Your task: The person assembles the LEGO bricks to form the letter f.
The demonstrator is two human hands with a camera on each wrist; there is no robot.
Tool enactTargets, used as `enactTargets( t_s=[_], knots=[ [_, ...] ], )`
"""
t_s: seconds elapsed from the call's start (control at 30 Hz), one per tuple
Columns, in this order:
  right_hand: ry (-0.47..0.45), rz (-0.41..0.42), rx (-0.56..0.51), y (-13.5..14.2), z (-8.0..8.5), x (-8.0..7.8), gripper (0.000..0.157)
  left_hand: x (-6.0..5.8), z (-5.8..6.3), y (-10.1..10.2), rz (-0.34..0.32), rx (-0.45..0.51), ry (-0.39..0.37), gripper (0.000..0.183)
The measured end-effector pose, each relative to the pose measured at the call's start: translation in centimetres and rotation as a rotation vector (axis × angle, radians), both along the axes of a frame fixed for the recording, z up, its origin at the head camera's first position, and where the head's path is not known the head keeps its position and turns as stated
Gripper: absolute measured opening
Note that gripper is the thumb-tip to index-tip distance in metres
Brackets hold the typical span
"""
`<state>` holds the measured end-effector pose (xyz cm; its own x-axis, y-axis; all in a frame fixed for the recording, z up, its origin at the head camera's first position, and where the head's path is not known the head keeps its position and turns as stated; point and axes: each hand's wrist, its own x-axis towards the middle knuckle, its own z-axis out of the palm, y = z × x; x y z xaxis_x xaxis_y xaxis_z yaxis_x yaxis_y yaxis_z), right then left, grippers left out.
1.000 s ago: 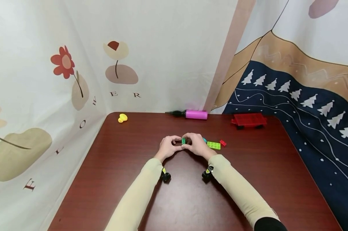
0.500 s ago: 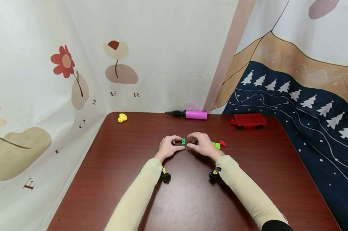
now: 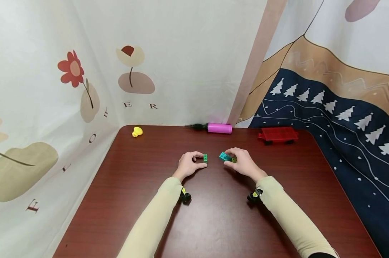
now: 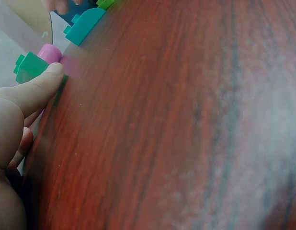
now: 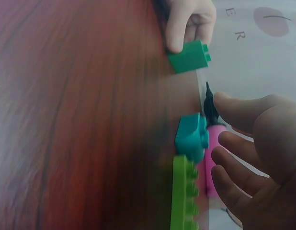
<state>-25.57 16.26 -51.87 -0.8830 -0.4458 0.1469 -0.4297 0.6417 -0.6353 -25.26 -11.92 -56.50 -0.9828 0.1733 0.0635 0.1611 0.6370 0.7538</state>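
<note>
My left hand [image 3: 187, 165] holds a small green toy building block [image 3: 205, 158] between thumb and fingers, at the table's middle. The right wrist view shows the block's studs [image 5: 207, 51] pointing away from the tabletop. To its right lies a teal block [image 3: 225, 156] with one curved side, on the table. My right hand [image 3: 244, 164] hovers over it, thumb and fingers spread and apart from it in the right wrist view. A long lime-green block [image 5: 179, 196] lies right beside the teal one; in the head view the right hand partly covers it.
Along the back edge lie a purple hand pump [image 3: 219, 128] with a black nozzle and a red toy wagon [image 3: 279, 134]. A yellow toy [image 3: 137, 132] sits at the back left corner. Printed curtains hang behind the brown table [image 3: 143, 200].
My right hand has let go of the green block and moved right to the teal block, now covering the red piece. The left hand has stayed in place with the green block.
</note>
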Motion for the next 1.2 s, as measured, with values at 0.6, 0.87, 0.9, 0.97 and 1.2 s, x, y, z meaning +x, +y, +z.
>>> enactTargets(
  t_s=[0.6, 0.87, 0.9, 0.97, 1.2],
  knots=[
    [0.057, -0.024, 0.089, 3.8, -0.9, 1.1, 0.043, 0.0, 0.0, 0.1, -0.003, 0.018, 0.007, 0.041],
    [0.067, -0.011, 0.151, 4.3, -0.9, 1.0, 0.044, 0.1, 0.0, 0.0, -0.004, 0.012, 0.019, 0.040],
    [0.066, -0.010, 0.156, 4.3, -0.9, 1.0, 0.044, 0.1, 0.0, 0.0, -0.004, 0.012, 0.018, 0.040],
    [0.069, -0.006, 0.163, 4.4, -1.0, 1.0, 0.045, 0.1, 0.1, 0.0, -0.002, 0.014, 0.015, 0.041],
    [0.091, 0.014, 0.188, 4.3, -1.4, 1.0, 0.043, 0.2, 0.2, 0.0, 0.005, 0.009, 0.003, 0.041]
  ],
)
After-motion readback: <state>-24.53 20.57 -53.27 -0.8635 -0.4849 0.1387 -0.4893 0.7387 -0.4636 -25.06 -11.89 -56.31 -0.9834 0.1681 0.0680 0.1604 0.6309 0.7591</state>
